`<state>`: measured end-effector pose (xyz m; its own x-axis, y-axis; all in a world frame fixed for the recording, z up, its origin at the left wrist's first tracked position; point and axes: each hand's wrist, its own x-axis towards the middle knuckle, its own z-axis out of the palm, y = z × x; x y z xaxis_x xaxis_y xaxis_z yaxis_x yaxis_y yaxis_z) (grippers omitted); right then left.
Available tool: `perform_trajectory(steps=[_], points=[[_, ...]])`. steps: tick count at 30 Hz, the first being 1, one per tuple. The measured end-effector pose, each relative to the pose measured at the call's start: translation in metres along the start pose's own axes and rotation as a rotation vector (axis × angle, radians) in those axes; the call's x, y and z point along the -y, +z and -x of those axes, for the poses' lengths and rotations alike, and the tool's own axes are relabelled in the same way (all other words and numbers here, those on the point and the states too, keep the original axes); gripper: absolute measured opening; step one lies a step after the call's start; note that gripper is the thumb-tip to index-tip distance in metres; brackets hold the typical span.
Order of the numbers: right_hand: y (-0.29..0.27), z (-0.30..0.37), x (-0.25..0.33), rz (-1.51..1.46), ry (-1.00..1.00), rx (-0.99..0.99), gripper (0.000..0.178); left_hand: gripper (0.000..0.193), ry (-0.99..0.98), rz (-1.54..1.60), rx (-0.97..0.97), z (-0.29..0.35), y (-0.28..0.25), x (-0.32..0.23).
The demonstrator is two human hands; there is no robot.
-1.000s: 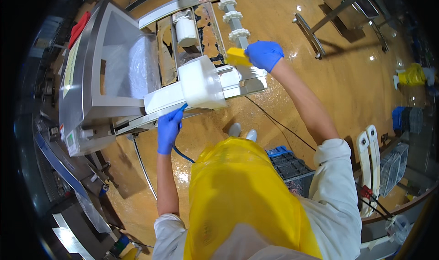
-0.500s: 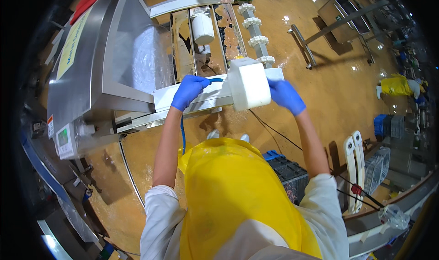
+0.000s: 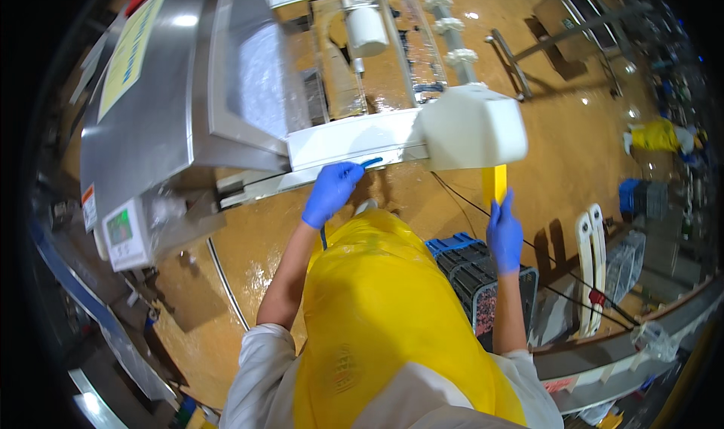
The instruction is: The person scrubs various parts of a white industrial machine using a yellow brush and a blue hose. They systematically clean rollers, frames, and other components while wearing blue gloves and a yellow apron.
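Note:
A thin blue hose (image 3: pixel 372 162) pokes out of my gloved left hand (image 3: pixel 333 191), its tail hanging down toward my yellow apron. That hand is closed around the hose beside the near rail of the white conveyor frame (image 3: pixel 354 141). My gloved right hand (image 3: pixel 504 234) grips a flat yellow bar-like handle (image 3: pixel 494 183). The handle's far end meets or passes under the near edge of a white boxy housing (image 3: pixel 479 131); I cannot tell which. What sits on that end is hidden.
At left stands a steel machine hood (image 3: pixel 151 90) with a small display box (image 3: pixel 126 233). A white motor cylinder (image 3: pixel 366 29) and a toothed roller shaft (image 3: pixel 455 41) lie within the frame. Dark crates (image 3: pixel 471 278) stand near my right forearm. Cables cross the wet floor.
My right hand has come down from the housing's right side, and the yellow handle now shows in it. My left hand has shifted slightly nearer and right with the hose. The whole view has shifted.

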<state>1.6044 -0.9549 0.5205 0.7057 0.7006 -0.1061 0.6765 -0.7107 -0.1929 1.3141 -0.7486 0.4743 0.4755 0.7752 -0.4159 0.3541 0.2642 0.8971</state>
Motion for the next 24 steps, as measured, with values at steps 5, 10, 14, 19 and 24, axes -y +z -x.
perform_trajectory(steps=[5,10,14,19,24], points=[[0.008,0.095,-0.009,-0.149,-0.224,0.271,0.044,0.030,-0.044,-0.061,-0.155,0.078,-0.028,0.023],[0.016,0.062,0.141,-0.377,-0.664,0.189,0.047,0.028,-0.031,-0.117,-0.314,0.114,-0.042,0.042],[0.084,-0.019,0.245,-0.170,-0.850,0.325,0.035,0.028,0.006,-0.121,-0.292,0.116,-0.054,0.037],[0.034,0.007,0.284,-0.111,-0.723,0.161,0.023,0.028,-0.061,0.043,-0.339,0.131,-0.077,0.060],[0.074,-0.016,0.279,-0.042,-0.748,0.222,0.021,0.028,0.018,0.062,-0.285,0.137,-0.101,0.066]])
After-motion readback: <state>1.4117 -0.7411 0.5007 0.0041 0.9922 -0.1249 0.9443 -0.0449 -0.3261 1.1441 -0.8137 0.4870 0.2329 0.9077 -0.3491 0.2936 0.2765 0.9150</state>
